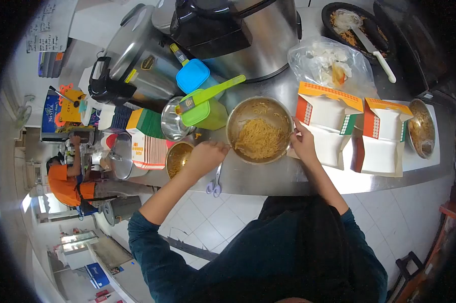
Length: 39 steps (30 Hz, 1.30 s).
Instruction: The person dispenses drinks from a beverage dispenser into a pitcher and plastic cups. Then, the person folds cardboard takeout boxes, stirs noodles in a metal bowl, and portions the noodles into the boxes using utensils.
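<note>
A steel bowl (234, 125) of noodles (260, 139) sits on the metal counter in front of me. My left hand (212, 153) is closed at the bowl's left rim, its fingertips pinching the edge. On the opposite side, my right hand (302, 143) grips the right rim, with the thumb toward the bowl's outside. Scissors with lavender handles (214, 188) lie below my left hand at the counter edge. To the right stand two open food boxes, one carton (325, 144) close to my right hand and another carton (382, 151) beyond it.
Behind the bowl are a green measuring jug (210, 115), a blue scoop (193, 76) and large steel cookers (268, 40). A plastic bag (334, 63), a black pan with a knife (372, 48) and another bowl (421, 126) stand right. A person in orange (68, 186) works far left.
</note>
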Motion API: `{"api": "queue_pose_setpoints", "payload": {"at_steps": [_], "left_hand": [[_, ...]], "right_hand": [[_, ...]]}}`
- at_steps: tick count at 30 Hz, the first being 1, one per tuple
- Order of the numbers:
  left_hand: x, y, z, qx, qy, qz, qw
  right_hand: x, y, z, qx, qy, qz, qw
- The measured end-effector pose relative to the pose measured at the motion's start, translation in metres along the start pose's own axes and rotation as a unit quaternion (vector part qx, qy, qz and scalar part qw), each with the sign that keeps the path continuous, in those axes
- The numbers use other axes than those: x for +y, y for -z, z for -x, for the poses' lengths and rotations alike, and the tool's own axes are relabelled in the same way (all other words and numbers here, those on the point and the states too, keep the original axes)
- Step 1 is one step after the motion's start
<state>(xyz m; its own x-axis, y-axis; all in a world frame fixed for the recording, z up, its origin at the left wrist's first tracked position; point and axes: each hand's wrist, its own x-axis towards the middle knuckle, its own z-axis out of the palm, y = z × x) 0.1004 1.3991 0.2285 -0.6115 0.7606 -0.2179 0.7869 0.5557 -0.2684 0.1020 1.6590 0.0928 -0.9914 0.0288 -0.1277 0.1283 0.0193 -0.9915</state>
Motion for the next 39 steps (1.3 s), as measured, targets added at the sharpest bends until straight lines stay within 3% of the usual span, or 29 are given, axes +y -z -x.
{"api": "queue_pose_setpoints", "payload": {"at_steps": [4,7,10,16,22,25,29,32,33,36,39], "left_hand": [[-0.002,0.039,-0.010,-0.012,0.106,0.012,0.994],[0.002,0.058,-0.024,-0.089,0.130,0.019,0.987],[-0.005,0.060,-0.034,-0.030,0.140,0.031,0.989],[-0.009,0.099,-0.049,-0.084,0.204,0.022,0.975],[-0.042,0.145,-0.059,-0.128,0.223,0.025,0.966],[-0.066,0.162,-0.071,-0.219,0.213,0.105,0.947],[-0.083,0.153,-0.077,-0.280,0.149,0.217,0.923],[-0.076,0.116,-0.072,-0.249,0.134,0.286,0.916],[-0.062,0.110,-0.073,-0.267,0.156,0.280,0.909],[-0.033,0.024,-0.054,-0.148,0.192,0.387,0.889],[-0.008,0.006,-0.049,-0.093,0.310,0.249,0.913]], "right_hand": [[-0.002,0.004,-0.002,-0.023,-0.001,0.012,1.000],[-0.003,0.005,-0.004,-0.034,-0.011,0.013,0.999],[-0.004,0.004,-0.004,-0.024,-0.004,0.017,1.000],[-0.008,0.003,0.007,-0.002,-0.046,-0.070,0.996],[-0.006,-0.001,0.017,-0.019,-0.062,-0.066,0.996],[-0.006,0.000,0.018,-0.037,-0.072,-0.083,0.993],[-0.010,0.000,0.024,-0.046,-0.100,-0.096,0.989],[-0.007,-0.003,0.030,-0.057,-0.126,-0.148,0.979],[-0.005,-0.004,0.033,-0.061,-0.126,-0.151,0.979],[-0.001,-0.008,0.036,-0.069,-0.132,-0.188,0.971],[-0.001,-0.009,0.037,-0.061,-0.131,-0.190,0.971]]}}
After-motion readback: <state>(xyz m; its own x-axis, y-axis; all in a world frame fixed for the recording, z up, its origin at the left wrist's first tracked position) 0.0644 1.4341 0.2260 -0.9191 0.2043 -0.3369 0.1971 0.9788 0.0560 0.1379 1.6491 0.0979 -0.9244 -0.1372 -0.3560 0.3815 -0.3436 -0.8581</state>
